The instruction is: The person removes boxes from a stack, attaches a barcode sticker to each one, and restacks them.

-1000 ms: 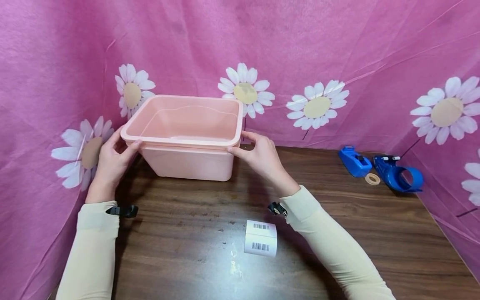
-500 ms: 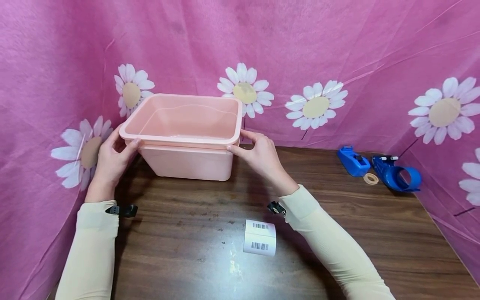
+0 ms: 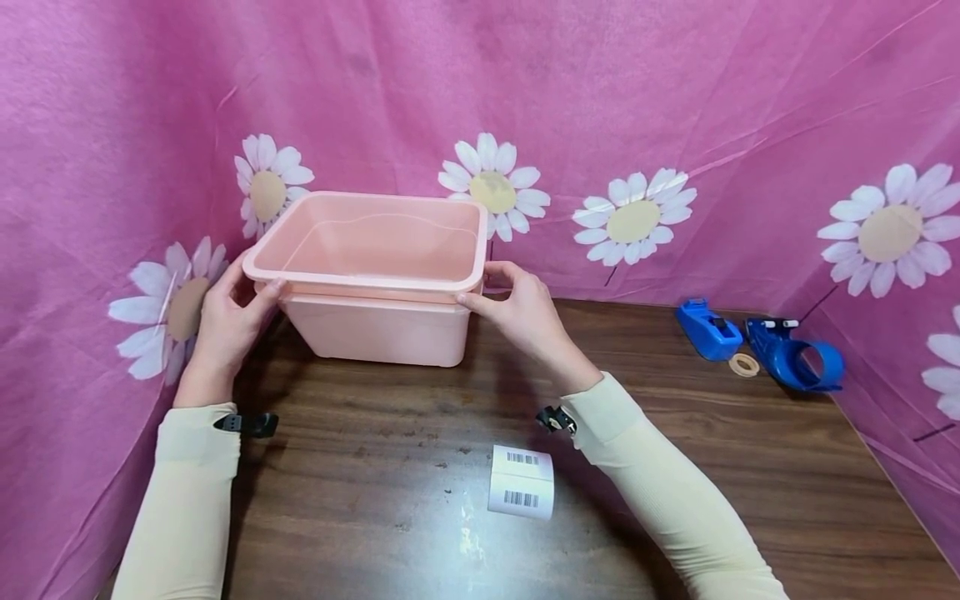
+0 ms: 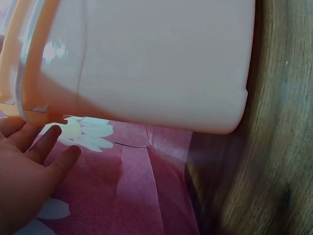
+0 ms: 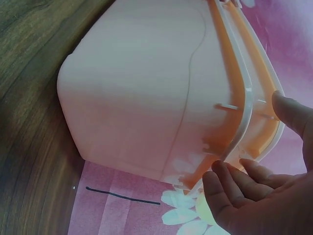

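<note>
Two pink plastic storage bins stand nested at the back left of the wooden table. The upper bin [image 3: 375,237] has its rim a little above that of the lower bin [image 3: 378,333], which rests on the tabletop. My left hand [image 3: 228,321] holds the upper bin's rim at the left end, thumb at the front corner. At the opposite end my right hand [image 3: 528,321] grips the same rim, thumb in front and fingers along the side. Both wrist views show two separate rims, one over the other. The inside of the lower bin is hidden.
A white roll of barcode labels [image 3: 521,482] lies near the front middle. At the back right are a blue tape dispenser [image 3: 708,329], a tan ring [image 3: 744,365] and a blue tape gun [image 3: 795,357]. Pink flowered cloth [image 3: 585,100] closes off the back and sides.
</note>
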Available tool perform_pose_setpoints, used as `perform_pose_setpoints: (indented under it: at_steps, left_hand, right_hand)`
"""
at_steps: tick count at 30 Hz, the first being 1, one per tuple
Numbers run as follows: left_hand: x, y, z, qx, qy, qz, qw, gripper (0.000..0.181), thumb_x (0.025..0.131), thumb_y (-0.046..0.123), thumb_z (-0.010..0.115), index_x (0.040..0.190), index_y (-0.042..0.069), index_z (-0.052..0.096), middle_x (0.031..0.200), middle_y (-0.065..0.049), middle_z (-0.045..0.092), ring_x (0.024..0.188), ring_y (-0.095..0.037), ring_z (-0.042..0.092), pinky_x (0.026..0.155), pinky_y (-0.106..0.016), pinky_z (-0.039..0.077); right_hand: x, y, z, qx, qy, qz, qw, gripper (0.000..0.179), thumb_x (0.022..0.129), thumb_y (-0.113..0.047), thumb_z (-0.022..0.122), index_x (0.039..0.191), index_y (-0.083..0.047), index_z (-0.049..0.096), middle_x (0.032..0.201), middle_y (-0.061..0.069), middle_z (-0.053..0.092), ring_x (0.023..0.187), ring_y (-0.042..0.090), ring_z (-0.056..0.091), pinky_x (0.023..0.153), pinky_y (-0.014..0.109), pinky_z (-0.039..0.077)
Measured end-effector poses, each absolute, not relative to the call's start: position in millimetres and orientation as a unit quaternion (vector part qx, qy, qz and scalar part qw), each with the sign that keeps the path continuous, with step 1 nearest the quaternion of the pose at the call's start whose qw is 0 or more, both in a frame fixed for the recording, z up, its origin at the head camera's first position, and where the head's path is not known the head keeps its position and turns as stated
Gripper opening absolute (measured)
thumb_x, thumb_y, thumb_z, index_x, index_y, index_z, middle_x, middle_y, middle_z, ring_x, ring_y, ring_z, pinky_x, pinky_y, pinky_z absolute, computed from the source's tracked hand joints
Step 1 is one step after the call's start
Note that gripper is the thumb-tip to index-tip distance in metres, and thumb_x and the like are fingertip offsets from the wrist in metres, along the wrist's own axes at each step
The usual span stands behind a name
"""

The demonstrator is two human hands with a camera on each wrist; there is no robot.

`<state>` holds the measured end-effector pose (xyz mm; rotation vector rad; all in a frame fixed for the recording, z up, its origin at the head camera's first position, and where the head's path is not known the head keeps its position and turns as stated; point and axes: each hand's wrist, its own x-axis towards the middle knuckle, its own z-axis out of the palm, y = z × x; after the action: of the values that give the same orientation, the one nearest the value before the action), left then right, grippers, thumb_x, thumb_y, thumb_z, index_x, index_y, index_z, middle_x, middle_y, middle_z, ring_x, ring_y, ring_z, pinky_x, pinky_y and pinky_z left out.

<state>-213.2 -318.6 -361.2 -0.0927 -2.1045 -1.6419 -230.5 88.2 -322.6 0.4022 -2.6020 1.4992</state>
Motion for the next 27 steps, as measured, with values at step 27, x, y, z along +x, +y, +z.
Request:
perform_pose_setpoints:
  at_steps: [27]
  left_hand:
    - [-214.5, -318.1, -356.7, -0.056, -0.757, -0.605, 0.241, 0.062, 0.104, 0.006, 0.075, 0.163, 0.003, 0.056, 0.141, 0.008, 0.067, 0.12, 0.0, 0.06, 0.103, -0.008, 0.051]
  right_hand:
    - [-244.1, 70.2, -292.5, 0.01, -0.668, 0.729, -0.149, 0.03, 0.107, -0.017, 0.073, 0.116, -0.008, 0.046, 0.103, 0.01, 0.063, 0.071, 0.016, 0.078, 0.074, 0.03, 0.071]
